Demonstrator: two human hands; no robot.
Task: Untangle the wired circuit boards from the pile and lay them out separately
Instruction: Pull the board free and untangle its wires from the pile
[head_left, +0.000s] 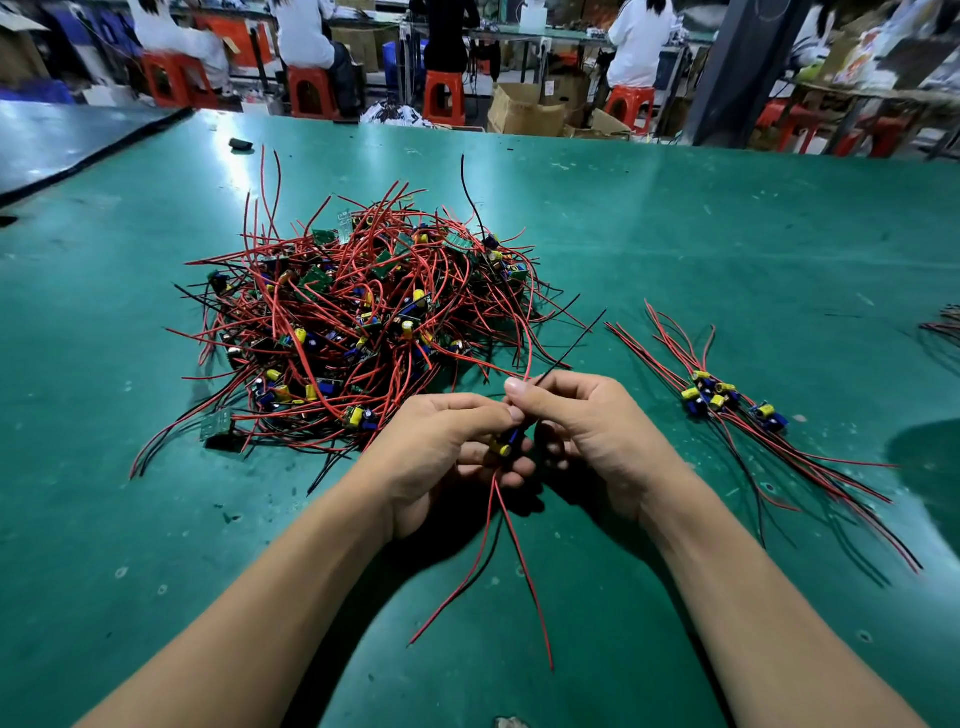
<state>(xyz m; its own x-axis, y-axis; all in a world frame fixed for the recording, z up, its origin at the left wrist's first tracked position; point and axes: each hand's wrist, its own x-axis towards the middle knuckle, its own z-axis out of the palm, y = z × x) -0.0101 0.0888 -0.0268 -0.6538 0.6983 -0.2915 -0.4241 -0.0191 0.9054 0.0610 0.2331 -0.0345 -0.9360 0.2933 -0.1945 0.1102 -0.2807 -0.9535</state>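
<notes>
**Two hands on one wired board, pile behind**

Two bare forearms come in from the bottom edge over the green desk (727, 234). Nearest the camera, loose red and black leads (511, 545) hang down from the hands and trail over the desk surface, ends free.

Left hand (441, 457) is curled, fingers (514, 462) closed around a small circuit board (506, 444); a yellow capacitor and a blue part show between the fingers, the board itself is mostly hidden. Right hand (587, 431) sits just beside it, touching, with thumb and forefinger pinched together on a thin black wire (571, 345) that runs up and away to the right, and on a red wire (529, 343) that curves back toward the pile. The held board is above the desk, centre frame, clear of the heap.

Right of the hands, a small sorted bundle (727, 400) lies flat on the desk: several boards with yellow and blue parts close together, leads fanned out both ways.

Further back and left, the tangled pile (358, 312) of red and black wires with green boards sits on the desk, well apart from the bundle.

Far edge: a small dark object (240, 144) on the desk, then orange stools (444, 96), cardboard boxes (524, 111), and seated people in white tops (641, 41) at other benches.
</notes>
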